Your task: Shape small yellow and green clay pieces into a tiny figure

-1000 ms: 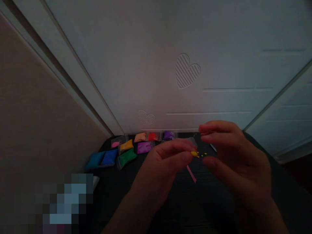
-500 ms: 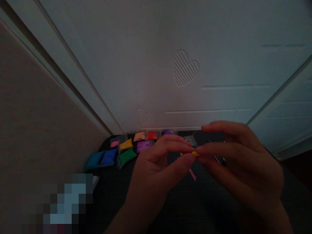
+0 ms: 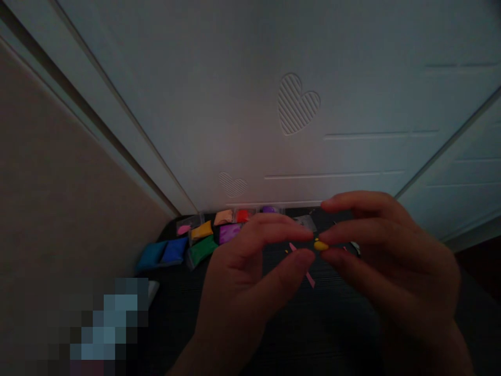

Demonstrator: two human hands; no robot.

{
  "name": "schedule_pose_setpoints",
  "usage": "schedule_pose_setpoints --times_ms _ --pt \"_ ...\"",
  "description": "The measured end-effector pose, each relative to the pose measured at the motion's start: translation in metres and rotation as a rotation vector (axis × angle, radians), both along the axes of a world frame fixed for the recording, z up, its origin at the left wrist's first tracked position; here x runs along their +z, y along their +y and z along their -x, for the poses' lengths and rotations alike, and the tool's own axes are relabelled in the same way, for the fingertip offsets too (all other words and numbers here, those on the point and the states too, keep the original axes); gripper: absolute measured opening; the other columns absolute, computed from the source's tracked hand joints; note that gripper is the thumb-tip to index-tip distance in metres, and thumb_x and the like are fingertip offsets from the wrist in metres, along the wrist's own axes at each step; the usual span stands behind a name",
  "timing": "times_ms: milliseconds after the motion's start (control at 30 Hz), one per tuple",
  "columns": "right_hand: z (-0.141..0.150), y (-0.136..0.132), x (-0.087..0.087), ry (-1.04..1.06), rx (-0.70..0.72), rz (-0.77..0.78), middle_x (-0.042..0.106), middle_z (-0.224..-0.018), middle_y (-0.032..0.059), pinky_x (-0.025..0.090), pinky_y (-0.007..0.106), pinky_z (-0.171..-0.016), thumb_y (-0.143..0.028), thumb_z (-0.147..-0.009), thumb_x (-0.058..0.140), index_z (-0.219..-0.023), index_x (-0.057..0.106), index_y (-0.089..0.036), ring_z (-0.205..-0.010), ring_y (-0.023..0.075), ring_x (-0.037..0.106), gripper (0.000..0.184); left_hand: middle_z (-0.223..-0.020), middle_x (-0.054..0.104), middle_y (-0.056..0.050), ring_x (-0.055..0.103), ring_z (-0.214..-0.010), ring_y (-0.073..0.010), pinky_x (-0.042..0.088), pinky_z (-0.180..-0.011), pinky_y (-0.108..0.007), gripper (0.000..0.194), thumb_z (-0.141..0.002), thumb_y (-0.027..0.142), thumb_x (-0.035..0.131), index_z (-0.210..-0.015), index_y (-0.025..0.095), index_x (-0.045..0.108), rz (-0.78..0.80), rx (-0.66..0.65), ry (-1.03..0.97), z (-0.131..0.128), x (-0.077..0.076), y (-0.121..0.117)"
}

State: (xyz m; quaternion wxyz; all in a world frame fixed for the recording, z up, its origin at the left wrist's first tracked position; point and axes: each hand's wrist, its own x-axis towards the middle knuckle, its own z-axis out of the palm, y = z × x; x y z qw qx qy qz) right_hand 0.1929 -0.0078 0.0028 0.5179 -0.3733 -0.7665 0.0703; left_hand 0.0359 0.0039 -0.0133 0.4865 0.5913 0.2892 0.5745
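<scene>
A small yellow lump of what looks like modelling clay [image 3: 321, 245] is pinched between the thumb and index finger of my right hand [image 3: 395, 261]. Just left of it, my left hand [image 3: 250, 277] has its thumb and fingertips parted, with a gap between them and nothing held. Its fingertips come close to the lump's left side. Below and behind the hands, a pink tool with a flat end [image 3: 309, 278] lies on the dark table [image 3: 305, 334], its middle partly hidden. A tiny yellow bit [image 3: 286, 251] shows beside it.
Bags of coloured clay lie at the back left: blue [image 3: 175, 251], green [image 3: 202, 251], yellow-orange [image 3: 202, 230], purple [image 3: 229, 233], peach [image 3: 224, 217] and red [image 3: 242, 215]. A clear bag [image 3: 306, 223] lies behind my hands. A white panel with hearts [image 3: 299, 104] rises behind the table.
My left thumb and fingers have come apart and let go of the yellow lump. The lump stays in my right hand, which has shifted slightly right, and more of it shows.
</scene>
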Motion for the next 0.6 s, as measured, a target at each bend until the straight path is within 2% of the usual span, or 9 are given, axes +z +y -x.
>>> schedule_pose_setpoints --times_ms 367,600 --pt "0.0065 -0.0016 -0.0049 0.086 -0.041 -0.015 0.056 -0.101 0.0015 0.049 0.033 -0.075 -0.019 -0.071 0.061 -0.088 0.060 -0.026 -0.092 0.0181 0.054 0.018 -0.087 0.060 0.000 0.051 -0.095 -0.0188 0.040 -0.086 -0.031 0.015 -0.068 0.011 0.063 -0.075 0.025 0.066 0.004 0.060 0.007 -0.0030 0.0039 -0.0021" --pt "0.0021 -0.0016 -0.0015 0.022 -0.014 -0.017 0.056 -0.102 0.0011 0.048 0.029 -0.074 -0.014 -0.070 0.062 -0.086 0.061 -0.024 -0.092 0.0170 0.053 0.019 -0.084 0.060 0.000 0.051 -0.096 -0.0195 0.038 -0.089 -0.033 0.015 -0.066 0.011 0.064 -0.072 0.025 0.066 -0.013 0.070 -0.015 -0.0044 0.0051 -0.0017"
